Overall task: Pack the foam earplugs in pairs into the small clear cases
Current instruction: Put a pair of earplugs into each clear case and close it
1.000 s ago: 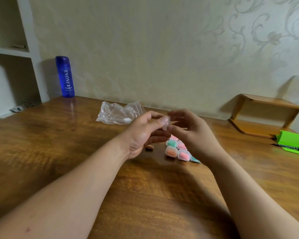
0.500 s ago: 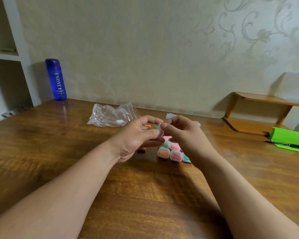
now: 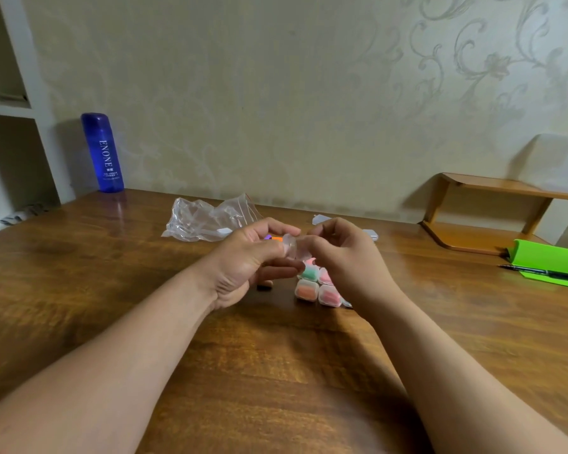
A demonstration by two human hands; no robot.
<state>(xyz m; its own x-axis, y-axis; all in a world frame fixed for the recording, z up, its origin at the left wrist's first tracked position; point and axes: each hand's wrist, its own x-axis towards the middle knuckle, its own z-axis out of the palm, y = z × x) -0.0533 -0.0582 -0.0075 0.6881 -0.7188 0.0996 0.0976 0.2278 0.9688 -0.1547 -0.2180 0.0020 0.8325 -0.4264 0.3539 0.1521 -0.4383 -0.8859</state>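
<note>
Head camera view, looking down along two bare forearms that reach forward over a brown wooden counter (image 3: 276,371). The left hand (image 3: 243,260) and right hand (image 3: 345,260) meet above the middle of the counter, with a small clear case (image 3: 291,248) between them. The left fingers (image 3: 269,250) are curled, thumb and forefinger pinching the case from the left side. The right fingers (image 3: 312,244) are curled too, their tips pinching the same case from the right. The case is held in the air, clear of the wood; what is inside it is too blurred to tell.

Just below and beyond the hands, a cluster of filled cases (image 3: 309,289) sits on the counter, packed side by side, with orange, pink and green foam showing through their clear walls. The right wrist hides part of the cluster. Through the gap above the left thumb, bits of purple and orange, the loose earplugs (image 3: 276,238), are visible; whether they lie on the counter or in the hand cannot be told.

Farther back lies a crumpled clear plastic bag (image 3: 207,221). To the right of the hands, a green folded stand (image 3: 543,257) has a dark pen (image 3: 545,273) lying across it. Behind that, a low wooden shelf (image 3: 492,186) stands against the wall. At far left, a tall blue bottle (image 3: 103,152) stands upright by the patterned wallpaper.
</note>
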